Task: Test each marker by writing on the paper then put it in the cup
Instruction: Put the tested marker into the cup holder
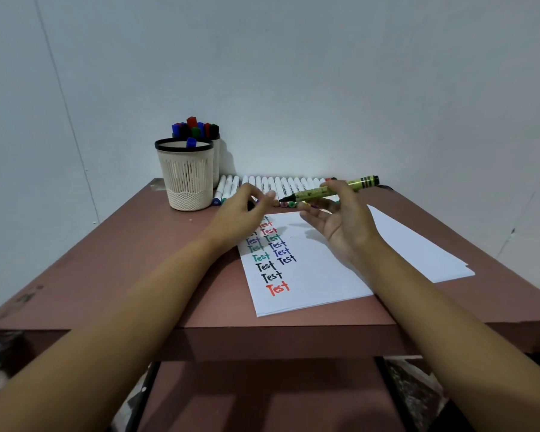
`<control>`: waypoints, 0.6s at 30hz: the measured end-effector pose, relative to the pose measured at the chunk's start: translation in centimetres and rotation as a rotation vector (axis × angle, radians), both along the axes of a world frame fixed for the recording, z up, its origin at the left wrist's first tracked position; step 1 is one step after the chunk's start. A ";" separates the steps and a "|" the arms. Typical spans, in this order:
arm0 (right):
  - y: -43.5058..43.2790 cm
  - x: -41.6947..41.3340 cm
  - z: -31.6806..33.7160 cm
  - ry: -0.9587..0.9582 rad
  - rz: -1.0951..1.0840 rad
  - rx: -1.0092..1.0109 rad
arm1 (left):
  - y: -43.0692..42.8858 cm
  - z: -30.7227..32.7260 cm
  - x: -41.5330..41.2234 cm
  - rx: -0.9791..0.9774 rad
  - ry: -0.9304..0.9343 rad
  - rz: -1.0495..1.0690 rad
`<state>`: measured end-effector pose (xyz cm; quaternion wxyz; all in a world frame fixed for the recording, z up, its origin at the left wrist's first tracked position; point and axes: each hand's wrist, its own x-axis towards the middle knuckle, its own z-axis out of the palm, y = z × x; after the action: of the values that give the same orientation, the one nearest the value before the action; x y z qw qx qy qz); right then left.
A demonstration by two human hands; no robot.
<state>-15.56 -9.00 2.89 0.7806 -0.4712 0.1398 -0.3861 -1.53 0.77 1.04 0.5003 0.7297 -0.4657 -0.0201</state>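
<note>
My right hand (340, 226) holds a yellow-green marker (331, 189) above the top of the paper (318, 269). The marker lies level, its bare dark tip pointing left. My left hand (240, 213) hovers over the paper's top left corner, fingers curled round a small dark piece that looks like the marker's cap (250, 205). The paper carries two columns of the word "Test" in red, green, blue and black. The white mesh cup (186, 179) with a black rim stands at the back left and has one blue marker (190, 141) in it.
A second cup (216, 163) packed with several dark-capped markers stands behind the mesh cup. A row of white markers (278, 185) lies along the table's back edge by the wall. The brown table (122, 260) ends close to me, with a lower shelf beneath.
</note>
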 end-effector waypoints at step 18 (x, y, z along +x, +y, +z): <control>1.8 0.3 -1.7 0.444 0.062 -0.406 | -0.6 -0.9 2.7 0.075 0.180 0.033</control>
<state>-15.26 -7.22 1.23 0.6323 -0.6946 0.2124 -0.2696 1.14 0.21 0.10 0.5126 0.7507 -0.4058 -0.0949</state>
